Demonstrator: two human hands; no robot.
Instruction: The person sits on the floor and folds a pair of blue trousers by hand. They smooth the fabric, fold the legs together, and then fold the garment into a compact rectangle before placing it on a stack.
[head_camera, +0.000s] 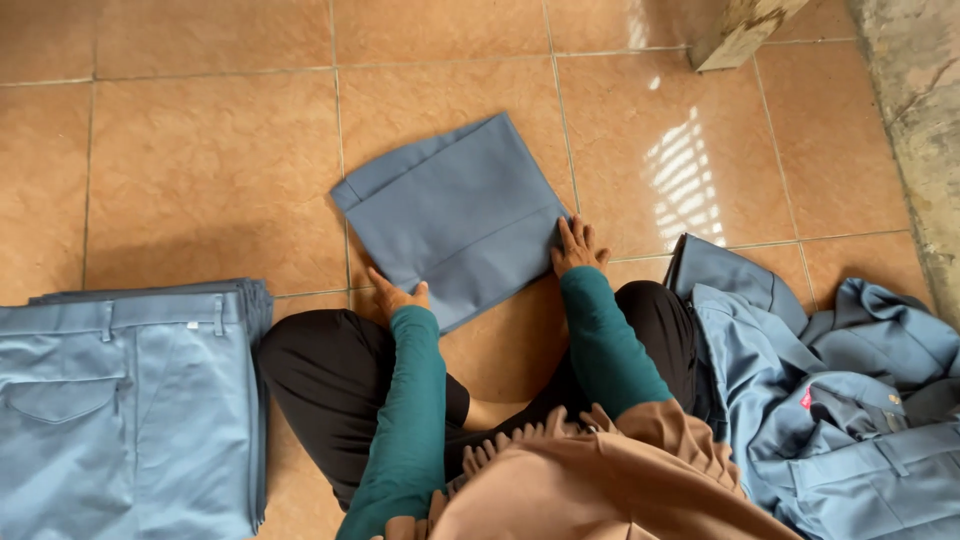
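Both hands flat: left hand, right hand on folded trousers

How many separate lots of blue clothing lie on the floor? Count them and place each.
3: a folded garment under both hands, a neat stack of trousers at left, a loose heap at right. Pieces inside stack and heap cannot be counted.

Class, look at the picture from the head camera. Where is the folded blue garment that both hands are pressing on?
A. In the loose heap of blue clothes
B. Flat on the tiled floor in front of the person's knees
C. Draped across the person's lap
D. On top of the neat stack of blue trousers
B: the folded blue garment lies flat on the tiled floor, with the left hand and the right hand on its near edge.
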